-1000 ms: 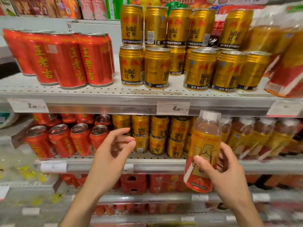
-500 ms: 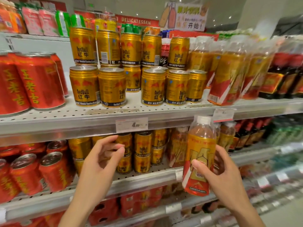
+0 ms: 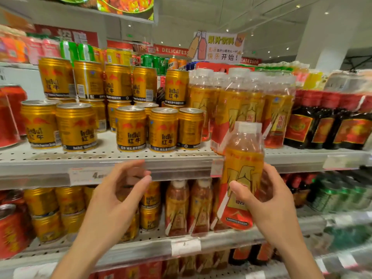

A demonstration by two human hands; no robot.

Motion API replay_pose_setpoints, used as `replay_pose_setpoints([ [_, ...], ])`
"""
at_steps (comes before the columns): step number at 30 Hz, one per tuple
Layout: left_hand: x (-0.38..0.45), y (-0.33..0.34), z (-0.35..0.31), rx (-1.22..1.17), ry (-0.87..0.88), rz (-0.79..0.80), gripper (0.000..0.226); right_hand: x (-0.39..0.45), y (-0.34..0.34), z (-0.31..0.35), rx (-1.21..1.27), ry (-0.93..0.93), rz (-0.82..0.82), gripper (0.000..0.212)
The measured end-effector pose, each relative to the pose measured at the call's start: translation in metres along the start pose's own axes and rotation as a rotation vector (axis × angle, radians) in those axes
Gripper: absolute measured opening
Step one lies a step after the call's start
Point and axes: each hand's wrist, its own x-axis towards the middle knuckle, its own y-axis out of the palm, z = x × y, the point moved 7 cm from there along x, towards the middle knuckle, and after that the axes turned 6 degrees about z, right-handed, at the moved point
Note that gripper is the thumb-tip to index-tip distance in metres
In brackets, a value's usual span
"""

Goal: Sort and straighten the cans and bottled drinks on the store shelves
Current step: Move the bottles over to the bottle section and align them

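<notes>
My right hand [image 3: 271,202] grips an orange drink bottle [image 3: 242,164] with a white cap and a gold and red label, upright in front of the upper shelf's edge [image 3: 161,168]. Behind it on that shelf stand several matching orange bottles [image 3: 237,105]. My left hand [image 3: 118,200] hovers empty, fingers curled apart, before the shelf edge. Gold cans [image 3: 130,128] fill the upper shelf's middle in two stacked layers. More gold cans [image 3: 149,206] and orange bottles [image 3: 177,206] stand on the lower shelf.
Red cans [image 3: 10,117] sit at the far left of both shelves. Dark bottles with red labels [image 3: 322,121] stand right of the orange ones, green bottles [image 3: 332,198] below them. A paper sign [image 3: 217,48] rises above the top row. Price tags line the shelf edges.
The view has swung up and to the right. My right hand has lifted the bottle from the lower shelf's level toward the upper shelf. My left hand rose too, still empty.
</notes>
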Motion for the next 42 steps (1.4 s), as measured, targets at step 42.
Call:
replay_pose_setpoints([
  [42,0.089,0.149,-0.072,0.365,0.440,-0.164,0.070,0.150,-0.072,-0.003,-0.458,-0.476,-0.238,0.088],
])
